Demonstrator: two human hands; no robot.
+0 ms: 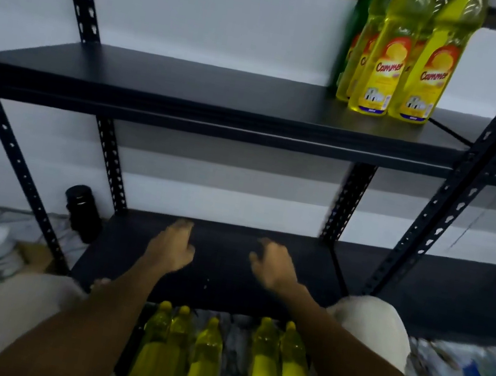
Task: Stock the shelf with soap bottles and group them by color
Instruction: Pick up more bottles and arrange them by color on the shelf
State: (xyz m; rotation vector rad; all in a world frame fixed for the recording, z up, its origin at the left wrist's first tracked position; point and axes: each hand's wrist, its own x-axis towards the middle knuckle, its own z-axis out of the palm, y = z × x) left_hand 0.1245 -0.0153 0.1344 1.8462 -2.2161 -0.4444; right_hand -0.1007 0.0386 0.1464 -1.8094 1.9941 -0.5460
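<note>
Both hands out over the lower shelf (220,268), holding nothing. Left hand (172,249) and right hand (274,267) a bit blurred, fingers loosely curled and relaxed, hovering just above the board, probably between bottles. Yellow bottles (399,59) parked far right on the upper shelf (191,86), tight together, labels forward, with something green (356,25) tucked behind, so looks like color grouping underway. More yellow bottles (211,362) down on the floor between the knees, near edge, handy for grabbing next. Black canister (81,212) off to the left, beside the rack.
</note>
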